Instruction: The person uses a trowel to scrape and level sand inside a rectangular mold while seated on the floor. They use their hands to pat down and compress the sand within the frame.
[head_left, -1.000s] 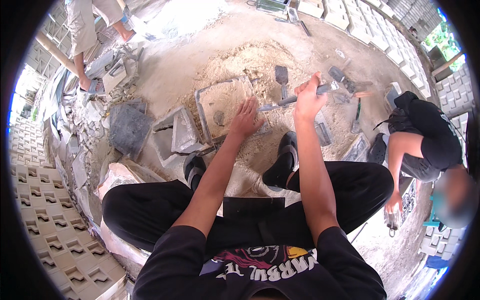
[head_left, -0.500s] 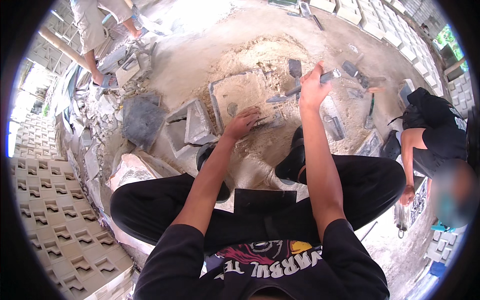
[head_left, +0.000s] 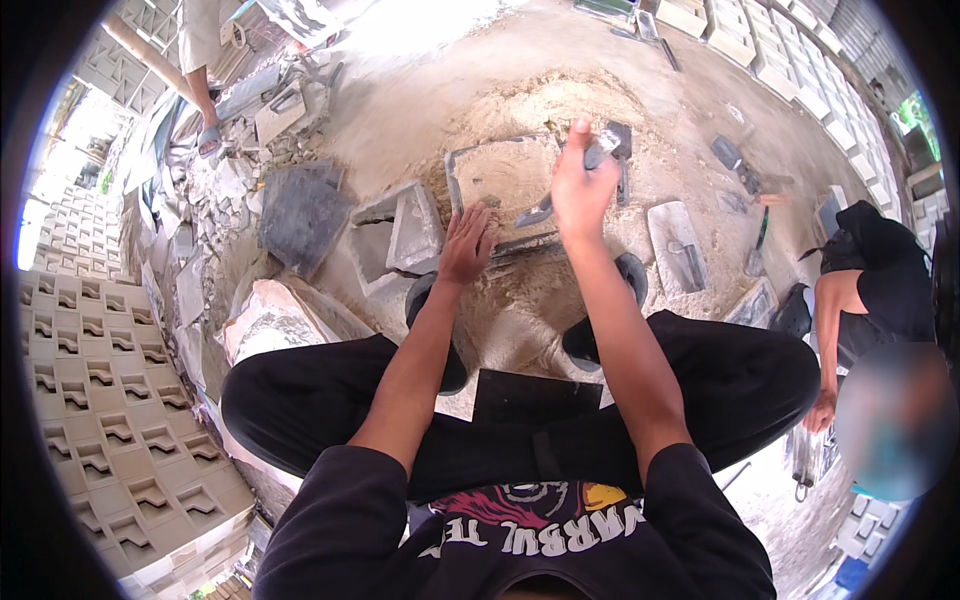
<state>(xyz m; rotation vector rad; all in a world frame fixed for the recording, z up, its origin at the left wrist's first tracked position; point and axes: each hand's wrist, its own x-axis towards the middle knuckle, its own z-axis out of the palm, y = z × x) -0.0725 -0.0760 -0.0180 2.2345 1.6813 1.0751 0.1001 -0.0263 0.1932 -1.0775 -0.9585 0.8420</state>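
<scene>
A shallow square mould (head_left: 452,182) lies in front of my feet, filled with pale sandy mix (head_left: 508,172). My left hand (head_left: 468,243) rests flat on its near left corner, fingers stretched out and nothing in them. Over the mould's right side, my right hand (head_left: 583,195) is closed around the handle of a trowel (head_left: 537,213). The trowel's dark blade points left, low over the mix near the front edge; I cannot tell whether it touches. My right hand hides part of the mould's right side.
Left of the mould stand a grey angular form (head_left: 412,228) and a dark flat plate (head_left: 303,215), with rubble beyond. A pale slab (head_left: 677,248) and a hammer (head_left: 765,215) lie right. One co-worker (head_left: 880,270) crouches right; another's leg (head_left: 203,105) shows upper left. Patterned blocks (head_left: 120,430) are stacked left.
My right hand has brought the trowel left, from beyond the mould's right edge to over it. My left hand has slid left along the front edge to the corner. The view has shifted slightly.
</scene>
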